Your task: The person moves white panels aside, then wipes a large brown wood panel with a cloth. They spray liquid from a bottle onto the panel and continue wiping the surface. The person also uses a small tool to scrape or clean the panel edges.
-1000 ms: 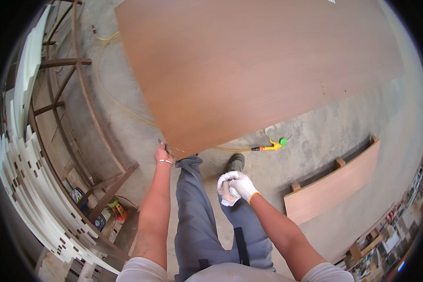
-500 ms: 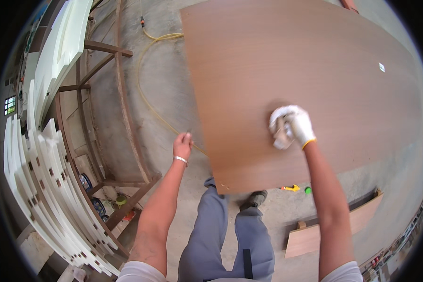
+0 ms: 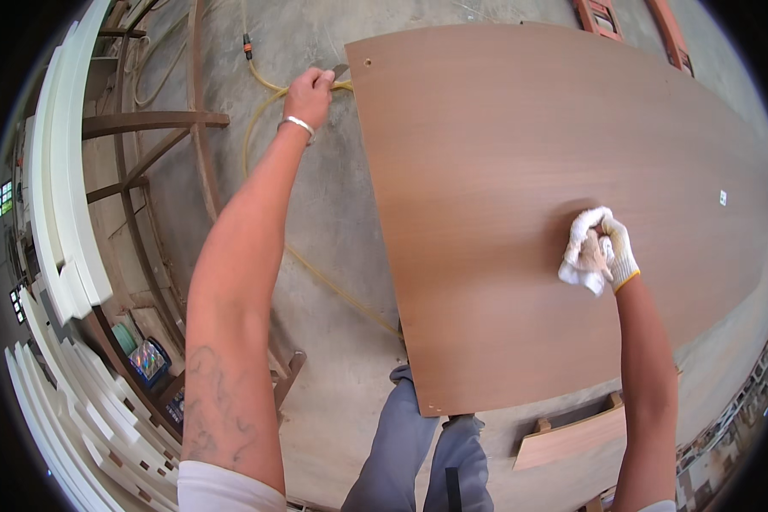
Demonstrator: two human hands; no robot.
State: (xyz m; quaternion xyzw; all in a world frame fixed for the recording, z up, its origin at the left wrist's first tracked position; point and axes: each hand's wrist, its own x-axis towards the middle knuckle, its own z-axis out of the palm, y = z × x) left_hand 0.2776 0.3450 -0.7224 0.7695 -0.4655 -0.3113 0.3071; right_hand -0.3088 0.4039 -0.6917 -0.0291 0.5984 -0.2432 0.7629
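Note:
A large brown wood-grain panel [image 3: 478,154] spreads out in front of me. My right hand [image 3: 619,252], in a white knit glove with a yellow cuff, is closed on a crumpled white and beige rag [image 3: 584,264] over the panel's middle. My left hand [image 3: 308,96] is bare, with a light band at the wrist. It reaches out beside the panel's far left corner, fingers pinched on a small dark flat blade-like piece [image 3: 340,72]. Most of that piece is hidden by the fingers.
A yellow hose [image 3: 267,83] winds over the concrete floor left of the panel. Further left stand a brown frame [image 3: 198,162] and stacked white boards [image 3: 68,188]. A small wooden board [image 3: 563,442] lies near right, and red metal stands [image 3: 602,19] show beyond the panel.
My left hand has moved far forward along the panel's left side. My right hand and the rag have shifted right and slightly nearer. The view has shifted too.

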